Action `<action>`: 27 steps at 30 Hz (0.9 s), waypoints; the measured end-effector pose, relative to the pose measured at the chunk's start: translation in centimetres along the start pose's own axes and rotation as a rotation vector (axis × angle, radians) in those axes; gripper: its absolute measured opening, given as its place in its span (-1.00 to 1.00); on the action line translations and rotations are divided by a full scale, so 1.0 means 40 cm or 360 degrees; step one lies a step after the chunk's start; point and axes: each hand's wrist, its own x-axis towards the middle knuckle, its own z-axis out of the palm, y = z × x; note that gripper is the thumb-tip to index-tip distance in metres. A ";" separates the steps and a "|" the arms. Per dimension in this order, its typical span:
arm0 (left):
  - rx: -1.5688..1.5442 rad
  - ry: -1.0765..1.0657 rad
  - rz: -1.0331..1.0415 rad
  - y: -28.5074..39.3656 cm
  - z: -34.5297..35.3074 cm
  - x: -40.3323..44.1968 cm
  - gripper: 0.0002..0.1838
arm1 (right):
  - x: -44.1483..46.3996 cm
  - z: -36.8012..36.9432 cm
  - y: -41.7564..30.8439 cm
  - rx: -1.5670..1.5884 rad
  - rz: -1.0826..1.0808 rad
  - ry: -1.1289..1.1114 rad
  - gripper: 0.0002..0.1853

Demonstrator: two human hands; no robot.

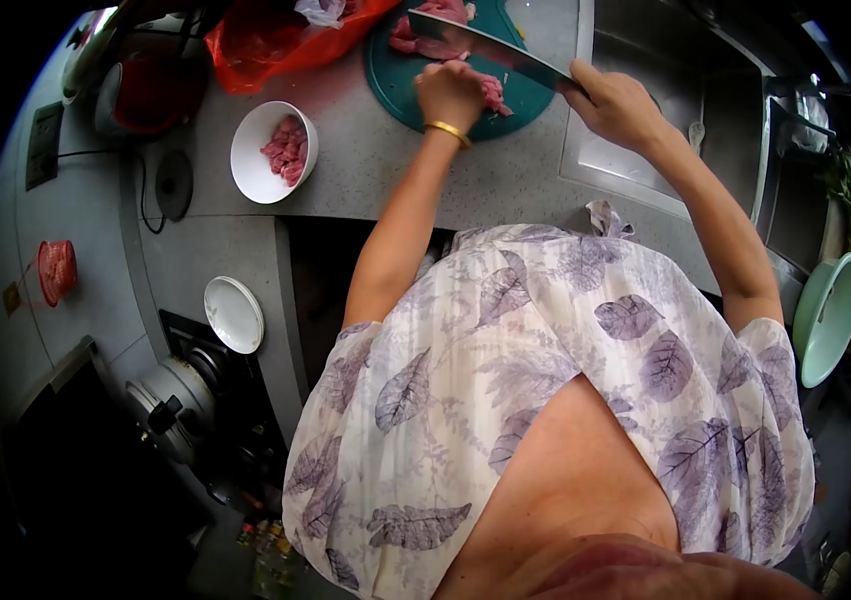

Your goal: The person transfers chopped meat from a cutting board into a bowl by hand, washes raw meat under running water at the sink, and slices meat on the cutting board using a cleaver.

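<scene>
My right hand (617,104) is closed around the handle of a cleaver (495,52), whose broad blade reaches left over the round teal cutting board (392,88). On that board, my left hand (448,94) is curled closed against the raw meat (493,95), with its fingertips hidden. A larger piece of meat (429,40) lies beyond the hand, partly covered by the blade. To the left stands a white bowl (243,150) with cut meat pieces (286,152) inside.
A metal sink (680,110) adjoins the board on the right. Behind the bowl lies a red plastic bag (265,50). White plates (234,314) and a pressure cooker (173,395) are at the left; a pale green basin (827,318) and leafy greens (850,180) are at the right.
</scene>
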 end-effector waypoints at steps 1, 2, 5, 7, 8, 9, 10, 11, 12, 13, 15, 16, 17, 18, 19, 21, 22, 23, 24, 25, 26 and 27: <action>0.0004 0.0168 0.0024 0.027 0.017 -0.003 -0.75 | -0.001 -0.002 0.002 0.0021 0.0006 0.0016 -0.79; 0.0008 0.0335 0.0050 0.052 0.039 -0.008 -0.76 | -0.003 -0.003 0.002 0.0042 0.0013 0.0032 -0.79; 0.0145 0.0338 0.0273 0.084 0.048 -0.034 -0.76 | -0.013 -0.008 -0.007 0.0075 0.0091 0.0032 -0.79; 0.0247 0.0246 0.0462 0.092 0.024 -0.059 -0.83 | -0.020 -0.006 -0.005 0.0096 0.0093 0.0028 -0.79; 0.0184 0.0294 0.0476 0.071 0.026 -0.065 -0.85 | -0.023 -0.002 -0.004 0.0106 0.0096 0.0026 -0.79; 0.0120 0.0343 0.0493 0.037 0.033 -0.073 -0.86 | -0.024 0.003 -0.001 0.0123 0.0105 0.0002 -0.79; 0.0056 0.0390 0.0512 0.003 0.039 -0.077 -0.87 | -0.026 0.011 0.001 0.0140 0.0116 -0.0020 -0.79; -0.0014 0.0498 0.0438 -0.019 0.034 -0.074 -0.88 | -0.027 0.019 0.002 0.0158 0.0128 -0.0044 -0.80; -0.0138 0.0513 0.0417 -0.037 0.029 -0.079 -0.86 | -0.028 0.029 0.001 0.0140 0.0128 -0.0069 -0.80; -0.0263 0.0532 0.0392 -0.046 0.011 -0.086 -0.83 | -0.024 0.040 -0.002 0.0120 0.0124 -0.0097 -0.80; -0.0451 0.0666 0.0391 -0.061 0.011 -0.093 -0.75 | -0.012 0.058 -0.014 0.0085 0.0108 -0.0146 -0.80; -0.0625 0.0714 0.0233 -0.065 0.006 -0.098 -0.73 | -0.001 0.062 -0.024 0.0094 0.0104 -0.0156 -0.80; -0.0800 0.0759 0.0074 -0.068 0.000 -0.108 -0.72 | 0.010 0.065 -0.037 0.0103 0.0103 -0.0165 -0.80; -0.0974 0.0799 -0.0085 -0.071 -0.006 -0.121 -0.71 | 0.020 0.068 -0.051 0.0113 0.0104 -0.0175 -0.79; -0.1173 0.0794 -0.0377 -0.081 -0.009 -0.143 -0.76 | 0.033 0.065 -0.069 0.0104 0.0113 -0.0176 -0.79; -0.1366 0.0793 -0.0585 -0.091 -0.007 -0.171 -0.80 | 0.062 0.058 -0.102 0.0151 0.0074 -0.0114 -0.80; -0.1462 0.0793 -0.0692 -0.098 -0.006 -0.182 -0.82 | 0.075 0.057 -0.117 0.0175 0.0051 -0.0086 -0.81; -0.1270 0.0720 -0.0671 -0.115 0.001 -0.191 -0.81 | 0.089 0.059 -0.132 0.0182 0.0065 -0.0096 -0.80; -0.1136 0.0688 -0.0652 -0.122 0.007 -0.199 -0.79 | 0.103 0.061 -0.147 0.0189 0.0078 -0.0105 -0.80; -0.1002 0.0652 -0.0630 -0.122 0.004 -0.209 -0.76 | 0.110 0.064 -0.155 0.0197 0.0096 -0.0112 -0.80; -0.0872 0.0617 -0.0606 -0.118 0.000 -0.215 -0.73 | 0.116 0.094 -0.143 0.0133 0.0099 -0.0143 -0.79; -0.0960 0.0618 -0.0609 -0.107 0.000 -0.217 -0.71 | 0.120 0.148 -0.118 0.0069 0.0103 -0.0178 -0.77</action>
